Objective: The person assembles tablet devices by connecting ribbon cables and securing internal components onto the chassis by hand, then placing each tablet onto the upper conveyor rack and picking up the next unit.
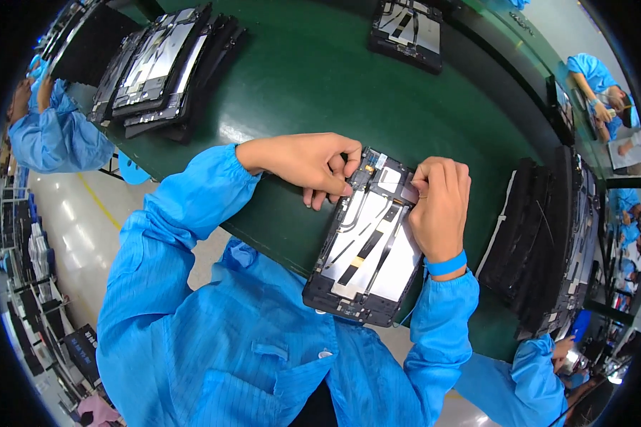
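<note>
An opened tablet [399, 267] lies tilted at the table's near edge, its inside facing up. It shows a silver panel, black strips, thin cables and small circuit parts. My left hand [310, 167] is closed, with thumb and forefinger pinching the tablet's upper left edge. At the upper right edge, my right hand [443, 206] is closed, its fingers curled over the thumb next to a silvery patch. Whatever small thing may be between those fingertips is hidden. A blue band [446, 265] with a thin cord circles my right wrist.
Stacked opened tablets [157, 67] stand at the far left of the green table [285, 78]. Another small stack [408, 32] sits at the back. Black tablets and dark padded sheets [534, 235] lean together at right. Co-workers in blue sleeves [60, 135] sit on both sides.
</note>
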### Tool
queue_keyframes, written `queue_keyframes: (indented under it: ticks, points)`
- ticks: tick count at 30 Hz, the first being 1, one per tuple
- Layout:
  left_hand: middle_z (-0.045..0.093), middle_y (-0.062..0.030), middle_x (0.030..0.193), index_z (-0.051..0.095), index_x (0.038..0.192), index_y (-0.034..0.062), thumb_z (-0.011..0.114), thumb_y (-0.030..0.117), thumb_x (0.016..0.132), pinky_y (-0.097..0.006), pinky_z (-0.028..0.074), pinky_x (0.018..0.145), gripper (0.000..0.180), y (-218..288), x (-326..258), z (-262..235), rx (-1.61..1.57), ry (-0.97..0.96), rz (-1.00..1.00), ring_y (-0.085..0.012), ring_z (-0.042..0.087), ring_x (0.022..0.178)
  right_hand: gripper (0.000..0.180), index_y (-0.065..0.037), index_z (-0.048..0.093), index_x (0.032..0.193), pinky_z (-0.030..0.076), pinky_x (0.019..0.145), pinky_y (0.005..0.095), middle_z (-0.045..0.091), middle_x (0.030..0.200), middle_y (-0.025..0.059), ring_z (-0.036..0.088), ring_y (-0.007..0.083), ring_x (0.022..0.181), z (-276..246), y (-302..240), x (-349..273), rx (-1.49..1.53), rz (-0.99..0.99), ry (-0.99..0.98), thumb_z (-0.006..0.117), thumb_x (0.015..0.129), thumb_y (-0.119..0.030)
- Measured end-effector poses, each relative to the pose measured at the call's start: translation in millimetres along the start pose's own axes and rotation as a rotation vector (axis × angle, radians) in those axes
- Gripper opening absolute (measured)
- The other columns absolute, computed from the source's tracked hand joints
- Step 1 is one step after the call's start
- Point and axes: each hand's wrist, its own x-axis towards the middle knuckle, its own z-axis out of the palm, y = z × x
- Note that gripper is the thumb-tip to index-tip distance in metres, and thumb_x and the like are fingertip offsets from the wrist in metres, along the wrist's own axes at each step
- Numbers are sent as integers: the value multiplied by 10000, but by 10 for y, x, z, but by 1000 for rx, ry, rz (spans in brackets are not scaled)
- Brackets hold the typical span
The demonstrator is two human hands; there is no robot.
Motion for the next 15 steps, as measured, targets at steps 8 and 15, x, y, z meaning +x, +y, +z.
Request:
queue_keyframes:
  ticks: [8, 15]
  points:
    - [773, -149, 897, 496, 1048, 29, 770, 121, 1050, -310, 604, 535, 289, 4, 19, -14, -12, -11, 12, -184, 769, 675, 205, -56, 624, 960, 427, 807, 444, 620, 932, 97, 586, 324, 900, 20, -2, -56, -68, 19, 30, 739, 838, 63]
    - [785, -156, 919, 511, 1071, 17, 779, 128, 1045, -311, 608, 536, 290, 33, -2, -25, 7, -1, 0, -184, 763, 668, 151, -61, 633, 960, 421, 799, 445, 629, 927, 95, 591, 319, 897, 87, -9, 10, -87, 38, 40, 734, 890, 26]
